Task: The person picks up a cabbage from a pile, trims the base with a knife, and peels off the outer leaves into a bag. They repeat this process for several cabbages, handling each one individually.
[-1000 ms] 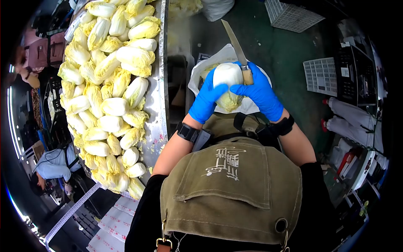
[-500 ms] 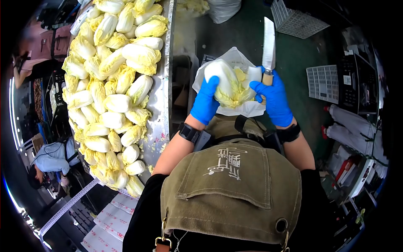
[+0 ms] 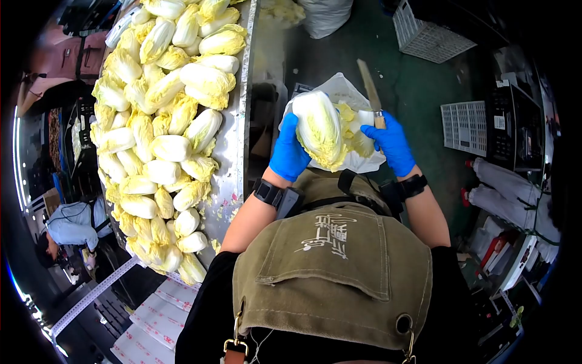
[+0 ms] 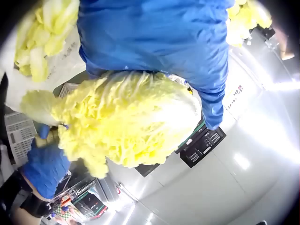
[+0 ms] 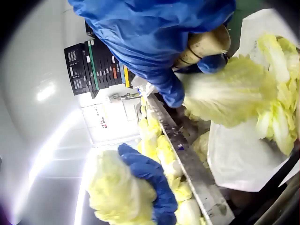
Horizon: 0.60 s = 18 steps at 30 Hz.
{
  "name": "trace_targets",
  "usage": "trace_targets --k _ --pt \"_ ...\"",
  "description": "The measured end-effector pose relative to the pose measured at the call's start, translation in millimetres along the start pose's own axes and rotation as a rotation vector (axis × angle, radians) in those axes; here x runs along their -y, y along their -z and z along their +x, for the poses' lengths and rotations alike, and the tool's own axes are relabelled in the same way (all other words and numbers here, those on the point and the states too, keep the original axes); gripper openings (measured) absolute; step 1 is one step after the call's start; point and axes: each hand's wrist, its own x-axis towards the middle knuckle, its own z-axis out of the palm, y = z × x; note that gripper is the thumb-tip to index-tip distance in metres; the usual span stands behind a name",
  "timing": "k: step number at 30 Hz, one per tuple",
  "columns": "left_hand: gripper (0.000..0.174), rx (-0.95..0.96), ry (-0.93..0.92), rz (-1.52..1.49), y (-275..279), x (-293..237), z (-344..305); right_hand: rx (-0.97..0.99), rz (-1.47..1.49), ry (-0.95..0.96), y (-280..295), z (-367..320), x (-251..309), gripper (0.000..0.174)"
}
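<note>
My blue-gloved left hand (image 3: pixel 287 151) grips a napa cabbage (image 3: pixel 317 126) with a white base and yellow leaf tips. In the left wrist view the glove's fingers reach around the cabbage head. My gloved right hand (image 3: pixel 394 147) holds a knife (image 3: pixel 370 88) by its wooden handle (image 5: pixel 206 47), the blade pointing up and away from me. That same hand pinches a loose cabbage leaf (image 5: pixel 225 93), which hangs beside the cabbage. Below both hands stands an open white sack (image 3: pixel 341 84), holding loose yellow leaves (image 5: pixel 283 89).
On my left, a metal table (image 3: pixel 227 176) bears a big heap of napa cabbages (image 3: pixel 170 148). White plastic crates (image 3: pixel 464 124) stand on the green floor to the right. Another white bag (image 3: pixel 327 17) lies ahead. A person (image 3: pixel 76 223) is beyond the table.
The hands have moved apart, and a leaf has come off the cabbage into the right hand. The left hand has turned the cabbage more upright. The knife swung right, then tilted back left.
</note>
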Motion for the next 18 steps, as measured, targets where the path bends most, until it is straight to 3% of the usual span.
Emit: trace_targets --k 1,4,7,8,10,14,18 --pt "0.062 -0.009 -0.011 0.022 0.3 0.2 -0.6 0.03 -0.024 -0.009 0.6 2.5 -5.0 0.028" --pt "0.065 0.096 -0.068 0.244 -13.8 -8.4 -2.4 -0.02 -0.174 0.25 -3.8 9.9 -23.4 0.031" --pt "0.069 0.135 -0.161 0.486 -23.7 -10.3 0.8 0.006 -0.036 0.147 -6.9 -6.8 14.6 0.04" --pt "0.071 0.135 -0.2 0.571 -26.3 -9.5 1.4 0.084 0.02 0.199 -10.9 -14.4 30.3 0.042" --pt "0.073 0.127 -0.163 0.589 -37.5 -6.9 -1.6 0.239 0.132 0.307 -21.6 -27.3 53.2 0.047" --pt "0.076 0.146 -0.123 0.529 -39.2 -4.7 -2.4 0.232 0.224 0.284 -36.9 -33.2 58.5 0.061" --pt "0.076 0.137 -0.111 0.524 -38.6 -5.8 -6.8 0.242 0.256 0.259 -33.7 -33.4 57.5 0.058"
